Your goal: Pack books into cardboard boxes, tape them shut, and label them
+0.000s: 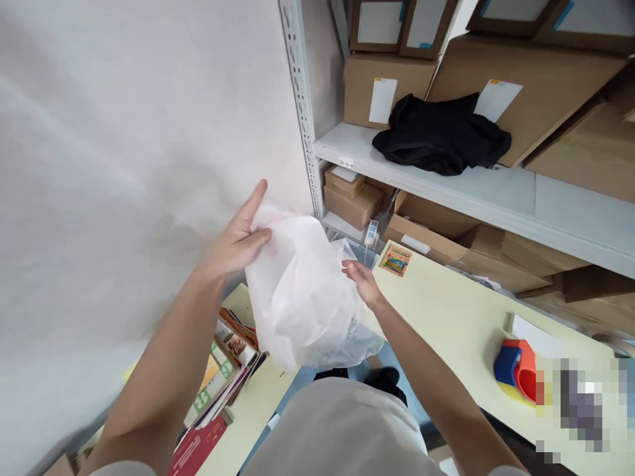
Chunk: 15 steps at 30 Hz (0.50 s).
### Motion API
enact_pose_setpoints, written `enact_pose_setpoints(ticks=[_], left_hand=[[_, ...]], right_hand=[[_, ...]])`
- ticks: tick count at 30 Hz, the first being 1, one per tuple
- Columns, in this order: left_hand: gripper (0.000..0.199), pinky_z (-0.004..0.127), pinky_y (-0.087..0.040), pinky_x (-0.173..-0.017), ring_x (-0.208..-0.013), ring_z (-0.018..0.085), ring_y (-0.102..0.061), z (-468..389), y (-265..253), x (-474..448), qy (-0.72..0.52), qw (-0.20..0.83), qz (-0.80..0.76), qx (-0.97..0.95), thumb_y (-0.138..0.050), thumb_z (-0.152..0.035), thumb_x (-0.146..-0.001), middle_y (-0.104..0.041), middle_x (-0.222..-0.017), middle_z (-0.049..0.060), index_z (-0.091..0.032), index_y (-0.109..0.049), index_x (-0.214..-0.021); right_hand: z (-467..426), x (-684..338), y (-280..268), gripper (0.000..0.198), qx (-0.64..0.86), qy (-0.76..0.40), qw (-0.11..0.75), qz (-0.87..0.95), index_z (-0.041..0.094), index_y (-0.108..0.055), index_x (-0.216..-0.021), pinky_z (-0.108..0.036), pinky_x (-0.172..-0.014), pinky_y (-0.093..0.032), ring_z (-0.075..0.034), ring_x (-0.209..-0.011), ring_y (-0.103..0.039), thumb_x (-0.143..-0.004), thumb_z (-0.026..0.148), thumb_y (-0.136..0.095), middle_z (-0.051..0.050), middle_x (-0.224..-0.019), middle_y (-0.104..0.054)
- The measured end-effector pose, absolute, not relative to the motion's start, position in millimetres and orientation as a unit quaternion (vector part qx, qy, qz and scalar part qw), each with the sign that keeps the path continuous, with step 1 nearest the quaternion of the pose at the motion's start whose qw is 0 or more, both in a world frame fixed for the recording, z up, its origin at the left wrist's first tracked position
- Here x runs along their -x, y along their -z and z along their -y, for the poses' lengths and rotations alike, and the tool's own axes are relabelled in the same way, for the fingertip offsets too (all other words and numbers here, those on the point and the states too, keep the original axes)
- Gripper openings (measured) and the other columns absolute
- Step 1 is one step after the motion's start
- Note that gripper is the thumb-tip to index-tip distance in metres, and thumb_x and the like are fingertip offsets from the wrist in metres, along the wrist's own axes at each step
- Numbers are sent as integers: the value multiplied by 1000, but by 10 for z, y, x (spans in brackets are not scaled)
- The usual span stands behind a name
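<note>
A white, translucent plastic bag (302, 291) hangs crumpled between my two hands, above the gap between two pale yellow surfaces. My left hand (241, 241) grips its upper left part. The thumb presses on the near side, one finger points up, and the other fingers are partly hidden behind the plastic. At the bag's right edge, my right hand (364, 281) is closed on the plastic with its fingers together. What the bag contains, if anything, cannot be made out.
Metal shelving (421, 178) with cardboard boxes and a black cloth (441, 135) stands ahead. A pale tabletop (446, 317) on the right bears a small picture card (395, 260) and a red-and-blue holder (516, 370). Books (223, 370) sit at lower left, beside the wall.
</note>
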<state>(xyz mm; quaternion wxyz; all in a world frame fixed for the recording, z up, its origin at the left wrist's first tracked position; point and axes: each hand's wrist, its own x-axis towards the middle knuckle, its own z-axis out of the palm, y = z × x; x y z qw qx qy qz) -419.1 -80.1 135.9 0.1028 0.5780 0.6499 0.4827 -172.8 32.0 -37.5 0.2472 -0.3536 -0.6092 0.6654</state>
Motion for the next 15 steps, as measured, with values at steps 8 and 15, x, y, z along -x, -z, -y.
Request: enact_pose_setpoints(ticks=[8, 15], left_hand=[[78, 44, -48, -94, -111, 24, -58, 326, -1807, 3460, -335, 341, -511, -715, -54, -22, -81, -55, -132, 4, -31, -16, -148], [79, 25, -51, -72, -95, 16, -63, 81, -1764, 2813, -251, 538, -384, -707, -53, -17, -80, -43, -144, 8, -33, -15, -147]], right_hand=[[-473, 1281, -589, 72, 125, -876, 318, 341, 31, -51, -119, -42, -85, -49, -24, -110, -57, -69, 82, -43, -4, -120, -60], [-727, 833, -500, 82, 228, -756, 428, 439, 38, -46, -128, -46, -108, -27, -26, -139, -23, -55, 69, -71, 1, -148, -33]])
